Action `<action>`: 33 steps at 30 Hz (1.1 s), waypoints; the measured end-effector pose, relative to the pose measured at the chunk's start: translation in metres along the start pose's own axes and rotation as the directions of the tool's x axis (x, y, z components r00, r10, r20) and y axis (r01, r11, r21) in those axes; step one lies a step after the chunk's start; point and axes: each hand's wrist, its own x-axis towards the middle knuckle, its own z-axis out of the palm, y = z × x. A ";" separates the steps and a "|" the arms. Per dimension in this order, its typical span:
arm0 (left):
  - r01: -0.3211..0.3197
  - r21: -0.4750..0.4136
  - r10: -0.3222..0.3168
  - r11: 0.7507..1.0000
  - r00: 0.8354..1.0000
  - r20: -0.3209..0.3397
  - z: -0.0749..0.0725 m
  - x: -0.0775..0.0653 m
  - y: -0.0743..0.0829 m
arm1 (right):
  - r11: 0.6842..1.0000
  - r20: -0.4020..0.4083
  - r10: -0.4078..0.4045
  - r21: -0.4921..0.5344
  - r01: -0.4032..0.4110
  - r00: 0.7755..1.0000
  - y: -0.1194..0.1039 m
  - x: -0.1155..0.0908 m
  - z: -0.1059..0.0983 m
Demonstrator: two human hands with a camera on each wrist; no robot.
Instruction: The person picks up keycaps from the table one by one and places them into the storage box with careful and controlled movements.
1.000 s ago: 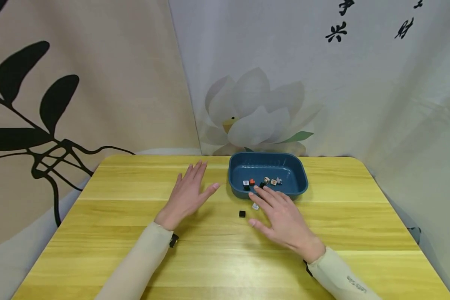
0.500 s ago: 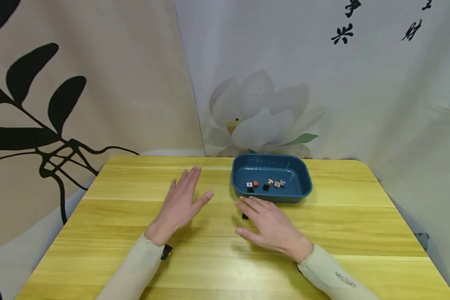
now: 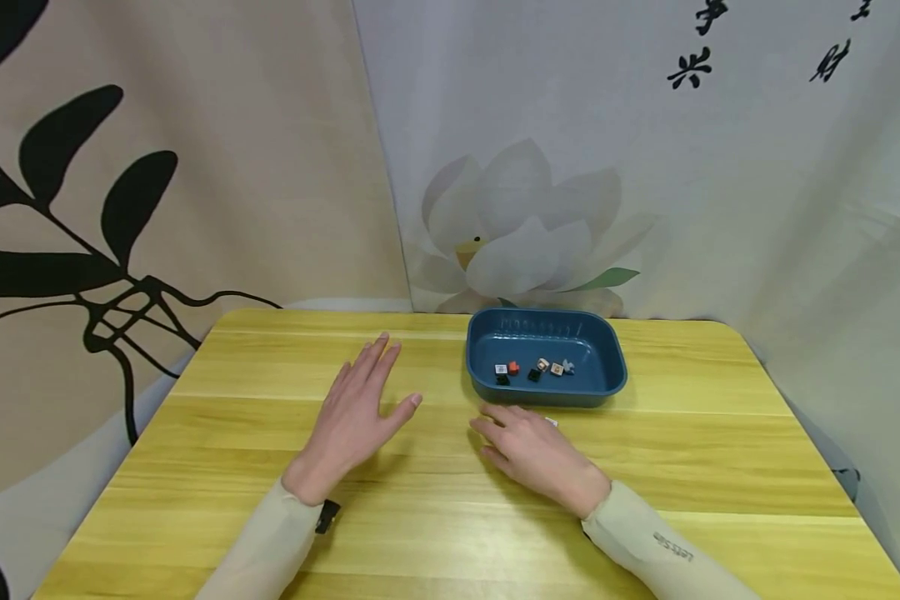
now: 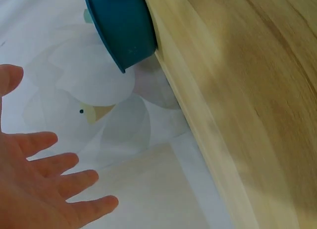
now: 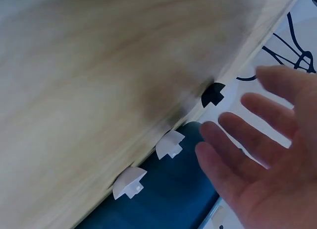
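Note:
My left hand (image 3: 351, 423) hovers over the left of the table with fingers straight and thumb spread, holding nothing. In the left wrist view the same hand (image 4: 42, 182) has its fingers apart. My right hand (image 3: 536, 457) reaches low over the table just in front of the blue bin (image 3: 546, 400), its fingers slightly bent. The right wrist view shows a small black building block (image 5: 213, 95) close to the fingertips, with two white rounded blocks (image 5: 170, 144) farther along the table. In the head view the hand hides the black block, and a bit of a white block (image 3: 552, 422) peeks out behind it.
Several small blocks lie inside the bin, among them an orange one (image 3: 513, 367), a black one (image 3: 534, 375) and a pale one (image 3: 557, 369). Behind the wooden table (image 3: 420, 533) hangs a printed curtain (image 3: 645, 167).
My right hand has moved left and down toward me, away from over the bin's front rim, and its fingers have bent and drawn closer. The left hand has shifted slightly left, fingers still spread.

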 end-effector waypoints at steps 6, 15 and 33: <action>-0.034 -0.018 0.033 0.999 0.999 -0.034 0.003 0.000 0.002 | 1.000 0.023 0.003 -0.030 -0.002 1.000 0.001 -0.001 0.001; -0.062 -0.007 0.062 0.998 0.998 -0.029 0.010 0.002 0.004 | 0.999 0.041 0.025 -0.026 -0.024 0.999 0.001 -0.003 0.001; -0.068 -0.025 0.068 0.997 0.997 0.035 0.028 0.024 0.012 | 0.999 -0.020 0.038 0.040 -0.037 0.999 0.008 -0.014 -0.016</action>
